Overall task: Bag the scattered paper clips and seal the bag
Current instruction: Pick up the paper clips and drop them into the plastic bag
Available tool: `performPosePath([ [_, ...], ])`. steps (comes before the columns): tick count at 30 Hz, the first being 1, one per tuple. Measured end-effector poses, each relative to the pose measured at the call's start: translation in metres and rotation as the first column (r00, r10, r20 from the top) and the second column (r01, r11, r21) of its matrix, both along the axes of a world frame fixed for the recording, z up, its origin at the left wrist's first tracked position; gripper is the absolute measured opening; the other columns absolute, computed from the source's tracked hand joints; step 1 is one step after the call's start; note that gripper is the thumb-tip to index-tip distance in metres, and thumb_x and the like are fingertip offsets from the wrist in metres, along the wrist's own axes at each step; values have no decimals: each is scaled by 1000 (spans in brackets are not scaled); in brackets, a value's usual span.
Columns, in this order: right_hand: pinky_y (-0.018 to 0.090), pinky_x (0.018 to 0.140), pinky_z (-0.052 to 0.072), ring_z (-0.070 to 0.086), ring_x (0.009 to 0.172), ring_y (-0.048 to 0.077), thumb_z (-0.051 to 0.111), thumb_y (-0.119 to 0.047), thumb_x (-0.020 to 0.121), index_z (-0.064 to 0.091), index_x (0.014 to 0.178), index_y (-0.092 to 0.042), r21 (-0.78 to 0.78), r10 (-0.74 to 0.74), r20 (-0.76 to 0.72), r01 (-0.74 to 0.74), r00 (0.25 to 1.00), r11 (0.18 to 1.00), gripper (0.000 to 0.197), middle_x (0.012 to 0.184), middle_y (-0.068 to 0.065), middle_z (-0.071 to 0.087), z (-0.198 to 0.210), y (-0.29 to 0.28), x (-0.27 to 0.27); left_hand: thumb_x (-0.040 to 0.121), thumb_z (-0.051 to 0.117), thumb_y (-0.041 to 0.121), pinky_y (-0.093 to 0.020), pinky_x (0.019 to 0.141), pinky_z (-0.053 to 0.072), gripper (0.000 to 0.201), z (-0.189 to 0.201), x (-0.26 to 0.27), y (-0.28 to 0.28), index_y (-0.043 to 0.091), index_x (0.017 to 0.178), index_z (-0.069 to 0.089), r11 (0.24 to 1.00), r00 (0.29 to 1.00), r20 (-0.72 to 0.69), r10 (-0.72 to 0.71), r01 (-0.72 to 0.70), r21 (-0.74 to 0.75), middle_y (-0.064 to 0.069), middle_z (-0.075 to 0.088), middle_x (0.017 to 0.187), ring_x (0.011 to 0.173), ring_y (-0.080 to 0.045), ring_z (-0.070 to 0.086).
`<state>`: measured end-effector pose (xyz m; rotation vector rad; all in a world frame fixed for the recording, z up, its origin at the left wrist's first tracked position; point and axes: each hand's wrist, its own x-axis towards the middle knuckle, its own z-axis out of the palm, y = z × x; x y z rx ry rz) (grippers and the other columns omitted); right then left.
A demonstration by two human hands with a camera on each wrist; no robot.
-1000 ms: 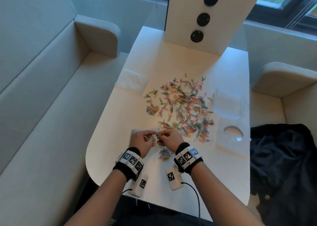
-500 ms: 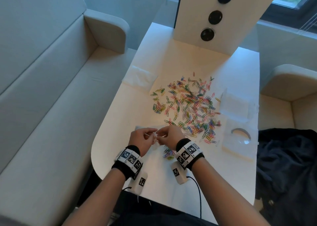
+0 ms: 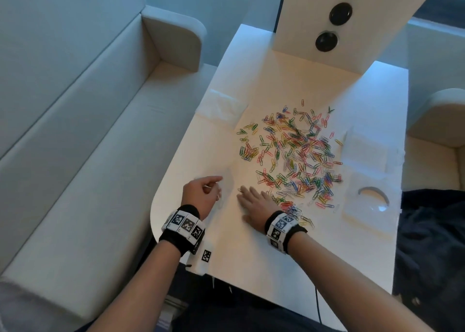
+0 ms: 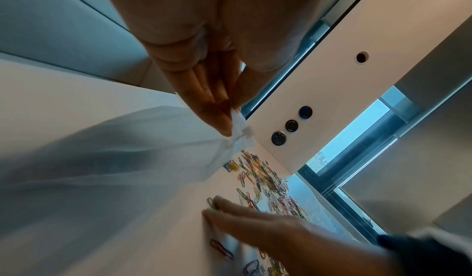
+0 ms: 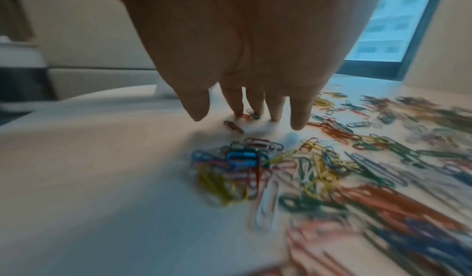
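Many coloured paper clips [image 3: 294, 153] lie scattered over the middle of the white table [image 3: 264, 261]. My left hand [image 3: 214, 184] pinches the top edge of a clear plastic bag [image 4: 240, 131] between thumb and fingers, just above the table's near left part. The bag [image 3: 227, 184] is almost invisible in the head view and hangs down and leftward in the left wrist view. My right hand [image 3: 251, 200] lies flat with straight fingers on the table beside it. Its fingertips [image 5: 277, 116] touch a few loose clips [image 5: 249, 115] at the near edge of the scatter.
More clear bags lie at the far left [image 3: 221, 107] and right [image 3: 364, 153]. A clear plastic packet [image 3: 372, 205] sits at the right edge. A white upright panel [image 3: 314, 12] stands at the back. White sofas flank the table, and a dark cloth [image 3: 432, 243] lies right.
The hands were together at the bag's mouth. Now my right hand has let go and dropped flat onto the table by the clips, while the left keeps its pinch on the bag.
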<state>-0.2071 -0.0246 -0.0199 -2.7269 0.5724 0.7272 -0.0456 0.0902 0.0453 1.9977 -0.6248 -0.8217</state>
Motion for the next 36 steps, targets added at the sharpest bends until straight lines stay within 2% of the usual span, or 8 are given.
performPosePath([
  [4,65,115,2,-3,148,38,46,-46,95,4,155,-20,-153,121,-56,-129,991,980,78,163,4,-4,-9,5,-43,91,61,6,-26,80,58,24,-7,-3,-1,16,108,73,1000,999,-35,-14,14,21,-4,74,78,65,-13,67],
  [7,70,106,26,24,141,48,62,-31,90,27,150,-21,-184,40,10,-38,999,982,70,159,11,23,-8,2,-69,92,59,5,-26,80,58,24,-10,-11,-3,15,109,73,998,998,-54,-44,46,39,-2,72,77,63,-11,65],
  [17,29,89,51,61,98,21,58,-12,93,72,105,-13,3,-265,255,273,930,962,19,105,3,67,3,-25,-75,92,57,2,-20,74,58,25,-22,-41,-13,11,109,72,987,985,-95,-145,150,55,-2,70,73,56,-2,62],
  [22,22,71,58,70,76,13,75,-14,83,77,93,-10,600,-953,178,740,245,302,11,87,4,74,13,-36,-90,89,60,4,-35,80,61,27,-30,-50,-21,26,99,73,978,975,-117,-190,198,68,1,72,73,62,-10,67],
  [25,24,71,60,73,85,21,67,-3,87,67,110,5,900,-961,-250,339,-115,-275,24,99,17,73,24,-35,-95,88,60,6,-37,81,61,29,-34,-57,-27,32,94,72,975,972,-128,-196,207,80,2,73,72,64,-13,69],
  [27,29,80,60,72,91,24,59,0,90,62,115,8,904,-908,-404,99,-116,-415,26,103,19,71,34,-32,-92,89,60,6,-36,80,61,26,-33,-64,-32,26,98,73,973,969,-137,-205,217,81,2,73,73,63,-12,69],
  [32,30,86,58,69,97,27,61,-2,89,63,110,9,928,-927,-371,60,57,-368,24,100,18,72,48,-18,-67,90,59,6,-33,78,61,26,-26,-77,-41,15,110,72,969,962,-134,-236,244,45,1,72,73,64,-10,68],
  [36,30,82,59,73,90,22,70,-16,88,73,104,-8,896,-960,-48,437,276,81,19,95,13,75,42,-13,-55,90,61,8,-34,79,61,25,-23,-77,-43,17,110,72,967,964,-96,-247,251,39,0,72,77,72,-16,71],
])
